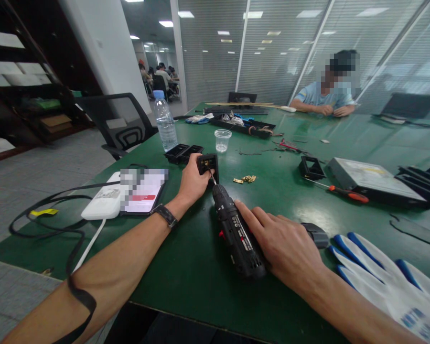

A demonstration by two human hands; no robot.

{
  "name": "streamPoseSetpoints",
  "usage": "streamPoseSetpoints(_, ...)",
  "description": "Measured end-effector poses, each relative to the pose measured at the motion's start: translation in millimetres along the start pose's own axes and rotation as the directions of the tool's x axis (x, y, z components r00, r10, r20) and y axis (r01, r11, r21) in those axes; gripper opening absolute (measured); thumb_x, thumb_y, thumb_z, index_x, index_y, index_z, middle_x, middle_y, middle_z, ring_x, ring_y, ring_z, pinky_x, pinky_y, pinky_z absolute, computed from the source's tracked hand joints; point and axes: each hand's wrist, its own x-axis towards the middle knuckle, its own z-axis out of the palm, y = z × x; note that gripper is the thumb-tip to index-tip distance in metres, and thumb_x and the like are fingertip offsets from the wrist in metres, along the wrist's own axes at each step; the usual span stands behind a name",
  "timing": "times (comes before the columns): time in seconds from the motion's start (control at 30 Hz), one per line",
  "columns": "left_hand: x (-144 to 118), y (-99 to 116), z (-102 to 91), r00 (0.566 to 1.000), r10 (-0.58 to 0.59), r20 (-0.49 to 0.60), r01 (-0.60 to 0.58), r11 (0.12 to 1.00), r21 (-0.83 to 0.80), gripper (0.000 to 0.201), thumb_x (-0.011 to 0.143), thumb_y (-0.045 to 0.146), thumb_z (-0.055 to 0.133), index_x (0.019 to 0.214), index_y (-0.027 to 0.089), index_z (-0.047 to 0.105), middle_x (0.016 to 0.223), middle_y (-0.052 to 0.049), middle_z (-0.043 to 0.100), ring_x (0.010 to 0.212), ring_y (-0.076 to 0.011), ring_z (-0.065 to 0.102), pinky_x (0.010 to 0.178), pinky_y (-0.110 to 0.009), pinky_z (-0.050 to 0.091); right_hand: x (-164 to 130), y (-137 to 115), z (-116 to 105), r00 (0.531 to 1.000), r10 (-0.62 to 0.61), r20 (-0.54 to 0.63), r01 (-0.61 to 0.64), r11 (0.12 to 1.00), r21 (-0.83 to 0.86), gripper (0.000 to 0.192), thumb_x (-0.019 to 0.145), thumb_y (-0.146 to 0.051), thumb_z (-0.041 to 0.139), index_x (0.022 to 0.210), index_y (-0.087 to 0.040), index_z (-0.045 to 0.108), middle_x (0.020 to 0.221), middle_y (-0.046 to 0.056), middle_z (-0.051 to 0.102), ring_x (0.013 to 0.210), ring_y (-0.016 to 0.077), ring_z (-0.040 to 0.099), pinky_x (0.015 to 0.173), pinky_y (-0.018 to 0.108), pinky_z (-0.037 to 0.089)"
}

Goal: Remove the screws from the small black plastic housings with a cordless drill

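Observation:
My left hand (194, 180) is closed around a small black plastic housing (208, 161), tilted so its hollow side faces me. Inside it some brass-coloured metal shows. A black cordless drill (238, 234) lies across the middle of the view, gripped by my right hand (281, 234), with its handle mostly hidden under the palm. The drill's bit reaches into the housing; whether it sits on a screw is too small to tell. Just right of the housing lies a little pile of brass pieces (249, 179) on the green table (200, 277).
More black housings (182, 154) stand beside a water bottle (166, 122) and a plastic cup (222, 141). At left are a phone (143, 198) and a white device (102, 198) with cables. A screwdriver (347, 193), metal box (376, 179) and gloves (387, 282) lie right. Another person (326, 95) sits across.

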Motion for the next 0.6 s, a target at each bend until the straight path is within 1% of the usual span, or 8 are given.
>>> streamPoseSetpoints(0.3, -0.7, 2.0, -0.8, 1.000, 0.005, 0.006, -0.005, 1.000, 0.000, 0.038, 0.075, 0.019, 0.068, 0.109, 0.022, 0.050, 0.097, -0.002, 0.065, 0.088, -0.0170, 0.062, 0.080, -0.031, 0.048, 0.1, 1.1, -1.3, 1.000, 0.003, 0.020, -0.003, 1.000, -0.006, 0.081, 0.080, -0.007, 0.052, 0.153, -0.018, 0.021, 0.101, 0.004, 0.064, 0.072, 0.0212, 0.062, 0.058, 0.036, 0.048)
streamPoseSetpoints(0.6, -0.8, 3.9, -1.2, 1.000, 0.005, 0.010, -0.004, 1.000, -0.003, 0.037, 0.075, 0.019, 0.067, 0.108, 0.022, 0.050, 0.097, -0.002, 0.064, 0.088, -0.0169, 0.062, 0.081, -0.031, 0.048, -1.4, 1.3, -2.3, 1.000, 0.000, 0.022, 0.000, 1.000, 0.004, 0.079, 0.081, -0.005, 0.050, 0.153, -0.017, 0.021, 0.103, 0.004, 0.064, 0.074, 0.0216, 0.063, 0.060, 0.037, 0.049)
